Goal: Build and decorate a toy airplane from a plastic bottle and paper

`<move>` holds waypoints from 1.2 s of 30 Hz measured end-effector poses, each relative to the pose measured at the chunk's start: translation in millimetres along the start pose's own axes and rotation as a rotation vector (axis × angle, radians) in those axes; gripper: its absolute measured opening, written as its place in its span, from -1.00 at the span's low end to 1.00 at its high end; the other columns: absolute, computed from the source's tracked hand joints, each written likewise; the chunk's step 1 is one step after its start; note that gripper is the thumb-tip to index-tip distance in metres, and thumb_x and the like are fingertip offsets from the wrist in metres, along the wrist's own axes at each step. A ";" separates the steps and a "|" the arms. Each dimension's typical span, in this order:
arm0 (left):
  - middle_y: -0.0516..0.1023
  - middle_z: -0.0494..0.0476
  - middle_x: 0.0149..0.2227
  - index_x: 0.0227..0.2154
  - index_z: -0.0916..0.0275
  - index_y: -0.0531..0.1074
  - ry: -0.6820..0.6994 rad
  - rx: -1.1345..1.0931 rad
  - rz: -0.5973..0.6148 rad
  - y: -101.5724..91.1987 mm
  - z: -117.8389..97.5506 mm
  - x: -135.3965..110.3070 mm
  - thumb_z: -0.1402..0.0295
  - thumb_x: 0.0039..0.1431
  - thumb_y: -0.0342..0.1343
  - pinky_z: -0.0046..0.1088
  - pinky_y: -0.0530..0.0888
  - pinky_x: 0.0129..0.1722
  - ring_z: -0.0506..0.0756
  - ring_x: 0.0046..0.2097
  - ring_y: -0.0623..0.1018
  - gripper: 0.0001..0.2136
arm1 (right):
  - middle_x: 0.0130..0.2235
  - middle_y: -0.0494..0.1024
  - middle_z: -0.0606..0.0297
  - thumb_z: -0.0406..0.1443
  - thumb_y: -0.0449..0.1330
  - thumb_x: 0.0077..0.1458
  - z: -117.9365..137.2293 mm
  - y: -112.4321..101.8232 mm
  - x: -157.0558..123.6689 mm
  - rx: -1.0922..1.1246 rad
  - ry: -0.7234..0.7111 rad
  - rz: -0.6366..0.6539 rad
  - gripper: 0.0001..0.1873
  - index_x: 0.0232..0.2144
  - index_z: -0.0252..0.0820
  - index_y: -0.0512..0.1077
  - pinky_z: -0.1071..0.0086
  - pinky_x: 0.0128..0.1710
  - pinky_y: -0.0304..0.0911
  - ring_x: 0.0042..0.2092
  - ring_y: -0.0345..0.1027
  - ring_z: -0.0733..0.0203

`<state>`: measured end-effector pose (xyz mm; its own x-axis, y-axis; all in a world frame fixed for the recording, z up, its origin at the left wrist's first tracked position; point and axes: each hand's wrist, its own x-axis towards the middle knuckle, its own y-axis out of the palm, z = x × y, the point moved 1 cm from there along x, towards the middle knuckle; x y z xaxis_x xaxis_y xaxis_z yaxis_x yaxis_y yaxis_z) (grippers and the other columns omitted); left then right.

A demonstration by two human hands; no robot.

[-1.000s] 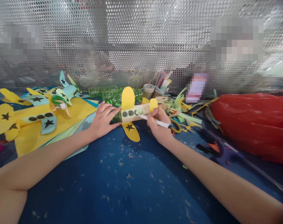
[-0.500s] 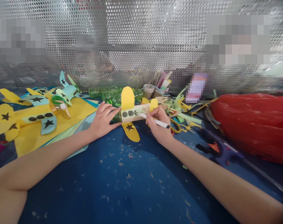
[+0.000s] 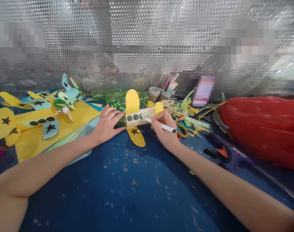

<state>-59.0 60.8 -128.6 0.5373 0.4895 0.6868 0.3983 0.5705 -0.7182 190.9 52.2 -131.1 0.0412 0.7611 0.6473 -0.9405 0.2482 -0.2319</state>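
Note:
A toy airplane (image 3: 132, 102) made from a green bottle, with yellow paper wings and a cream body band, lies in front of me. Dark round windows run along the band, and a black star marks the near wing. My left hand (image 3: 108, 124) grips the airplane's bottle end at the left, thumb below and fingers above. In my right hand (image 3: 166, 129) is a white marker (image 3: 167, 128), pinched near its tip. That tip touches or nearly touches the band beside the round marks. The right fingers partly hide the tail end.
Finished toy airplanes (image 3: 40, 121) rest on yellow and blue paper at left. Green bottles (image 3: 105, 94) lie behind, beside cups of sticks (image 3: 154, 92). Paper scraps, scissors (image 3: 183, 130), a purple glue gun (image 3: 234, 158) and a red bag (image 3: 260, 129) are at right. A perforated metal sheet (image 3: 147, 38) stands behind.
Both hands keep nearly the same place. The marker tip has shifted very slightly left on the band, and the airplane's tail end has moved a little.

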 end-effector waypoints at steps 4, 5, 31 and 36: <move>0.49 0.23 -0.02 0.10 0.27 0.34 0.013 0.012 -0.015 0.3 0.5 -0.1 0.02 0.17 0.13 0.01 0.18 0.23 0.25 0.11 0.33 -0.46 | -0.54 0.29 0.43 -0.35 0.15 0.06 2.4 0.1 -0.6 0.010 0.001 -0.005 -0.77 -0.52 -0.09 0.14 0.39 -0.50 0.12 -0.52 0.14 0.33; 0.49 0.23 -0.02 0.10 0.28 0.34 0.014 0.015 -0.013 0.2 0.4 -0.1 0.02 0.17 0.14 0.00 0.17 0.23 0.25 0.11 0.33 -0.46 | -0.54 0.28 0.43 -0.34 0.15 0.07 3.6 0.1 -0.7 0.013 0.002 -0.008 -0.77 -0.52 -0.09 0.14 0.39 -0.50 0.12 -0.51 0.14 0.33; 0.41 0.30 0.00 0.15 0.29 0.22 -0.051 0.040 0.032 -4.3 -8.1 1.9 0.24 0.29 -0.02 -0.06 0.28 0.18 0.24 0.08 0.39 -0.58 | -0.24 0.39 0.27 -0.22 0.02 0.25 11.4 -1.9 3.2 -0.125 -0.125 -0.063 -0.88 -0.22 -0.10 0.30 0.24 -0.16 0.21 -0.20 0.28 0.17; 0.25 0.35 0.08 0.15 0.23 0.25 -0.075 0.005 0.064 -1.7 -8.7 0.0 0.22 0.29 -0.02 -0.07 0.37 0.08 0.29 0.12 0.33 -0.59 | -0.28 0.44 0.23 -0.23 0.04 0.21 14.5 -1.5 2.5 -0.272 -0.197 0.026 -0.90 -0.26 -0.09 0.31 0.16 -0.16 0.20 -0.21 0.32 0.09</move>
<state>-53.2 54.1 -128.3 0.5040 0.5731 0.6462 0.3611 0.5399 -0.7603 187.5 45.0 -118.6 -0.0725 0.6451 0.7606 -0.8146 0.4017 -0.4183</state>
